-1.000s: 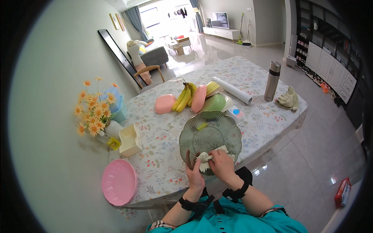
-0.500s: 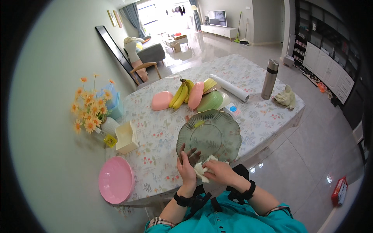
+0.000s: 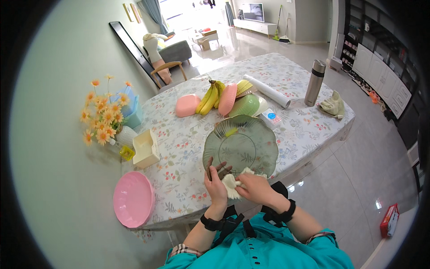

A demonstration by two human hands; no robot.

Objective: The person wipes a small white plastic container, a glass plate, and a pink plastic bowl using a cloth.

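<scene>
Grey-green plate point(image 3: 244, 139) is gripped by the left hand point(image 3: 217, 187), fingers behind, the right hand point(image 3: 257, 187) clutching white cloth point(image 3: 230, 184).

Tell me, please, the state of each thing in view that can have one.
Plate: held
Left hand: gripping plate's edge
Cloth: bunched
Right hand: gripping cloth
Flask: upright, capped
Towel: crumpled
Bananas: bunched
White roll: lying down
Box: open
Pink basin: uncovered
Flowers: in bloom
Curtain: drawn aside
Cabinet doors: shut
TV: on or off unclear
</scene>
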